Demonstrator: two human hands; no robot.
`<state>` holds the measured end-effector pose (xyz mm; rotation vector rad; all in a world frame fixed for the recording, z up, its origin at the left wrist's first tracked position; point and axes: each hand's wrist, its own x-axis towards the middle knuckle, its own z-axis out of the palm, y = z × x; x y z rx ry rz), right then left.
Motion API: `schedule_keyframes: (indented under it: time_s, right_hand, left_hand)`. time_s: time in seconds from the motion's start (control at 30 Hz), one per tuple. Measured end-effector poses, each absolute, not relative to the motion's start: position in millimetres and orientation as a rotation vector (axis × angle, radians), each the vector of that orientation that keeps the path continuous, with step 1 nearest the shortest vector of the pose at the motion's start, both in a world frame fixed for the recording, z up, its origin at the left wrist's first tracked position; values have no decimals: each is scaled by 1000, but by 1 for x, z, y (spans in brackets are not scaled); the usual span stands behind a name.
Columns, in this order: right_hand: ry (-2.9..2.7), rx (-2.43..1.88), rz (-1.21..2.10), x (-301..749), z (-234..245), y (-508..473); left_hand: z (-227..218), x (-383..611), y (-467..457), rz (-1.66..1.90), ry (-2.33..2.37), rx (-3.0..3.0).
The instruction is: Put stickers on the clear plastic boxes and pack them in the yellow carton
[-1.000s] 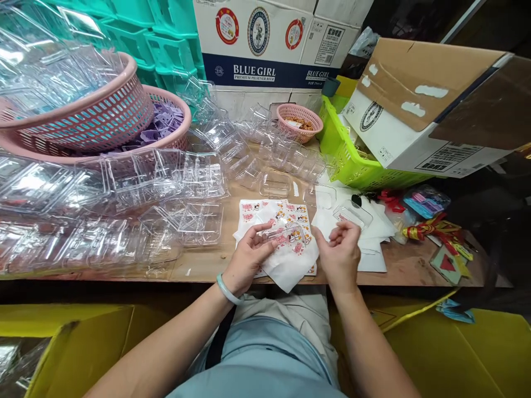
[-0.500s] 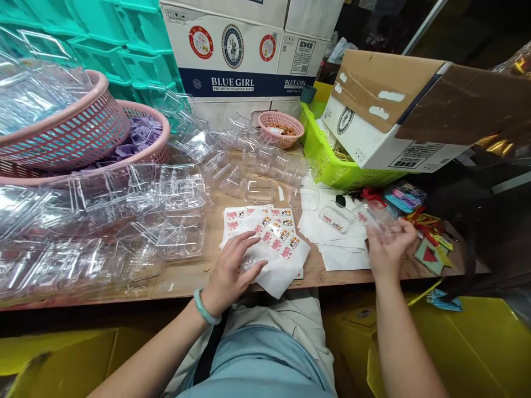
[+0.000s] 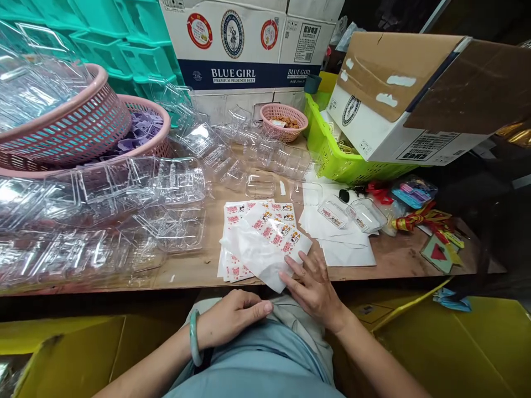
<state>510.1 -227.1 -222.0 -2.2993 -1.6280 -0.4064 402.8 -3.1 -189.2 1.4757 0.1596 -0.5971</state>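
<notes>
My right hand [image 3: 312, 286] lies flat with fingers spread at the near edge of the wooden table [image 3: 398, 260], fingertips on the corner of a white sticker sheet [image 3: 269, 237] printed with small red and cartoon labels. My left hand [image 3: 232, 319] rests in my lap below the table edge, fingers curled in, nothing visible in them. Two small clear plastic boxes [image 3: 350, 213] with stickers on them sit on plain white sheets [image 3: 346, 246] to the right of the sticker sheets.
Heaps of clear plastic boxes [image 3: 108, 210] cover the table's left half. Two large pink baskets [image 3: 83, 127] stand at back left, a small pink basket [image 3: 282, 120] at the back, a green crate [image 3: 344, 160] under a cardboard box at right. Ribbons [image 3: 418, 218] lie at far right. Yellow bins [image 3: 456, 342] sit below.
My right hand set the clear box down beside the other one and came back to the sticker sheet. My left hand left the sheets and dropped into my lap.
</notes>
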Motion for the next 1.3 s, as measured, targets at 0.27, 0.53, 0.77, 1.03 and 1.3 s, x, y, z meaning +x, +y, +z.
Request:
schedule_keyframes:
  time_s: [0.27,0.53,0.77,1.03,1.3]
  right_hand:
    - [-1533,-1991,-410,482,-196,-187]
    - [-1022,-2050,-228,505,-187,-174]
    - [-1059,-2047,-262,509,-196,-170]
    - [-278,-1781,-6,519,-202,-169]
    - [198,-1200,-267,570,-183,-183]
  left_hand:
    - [-181,407,-21,-284,439,841]
    - [-176,429,-23,-79,509,671]
    - [-178,438,-17,-158,494,628]
    - [-178,440,-14,-273,558,626]
    - [-171,415,36,-586,488,731]
